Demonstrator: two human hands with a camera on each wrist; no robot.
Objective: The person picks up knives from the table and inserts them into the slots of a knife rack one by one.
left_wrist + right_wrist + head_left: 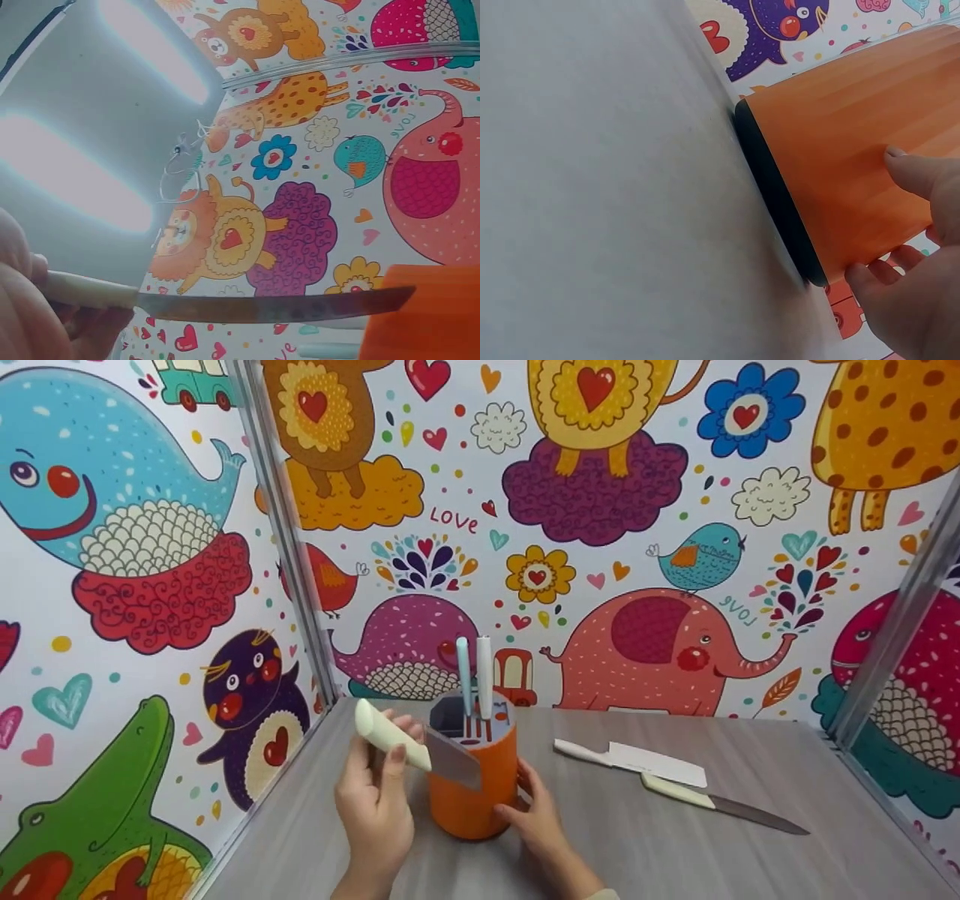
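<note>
Knife (417, 754), pale handle: gripped in the left hand (375, 799), blade angled before the block (469, 799); contact cannot be told. Left wrist view alone gives the blade lengthwise, tip over the orange side, plus two bright lights (71, 172) overhead.

Block, orange, round: upright on the table (637, 855), steadied by the right hand (541, 819), thumb and fingers curved about its lower side. Right wrist view alone shows clearly its dark base (776, 195). Head view alone shows its slotted top, with a blue handle (464, 675) and a white handle (484, 675) standing in it.

Cleaver (656, 765), white, and second knife (724, 804), dark-bladed: flat on the table, right of the block, close together; head view only.
</note>
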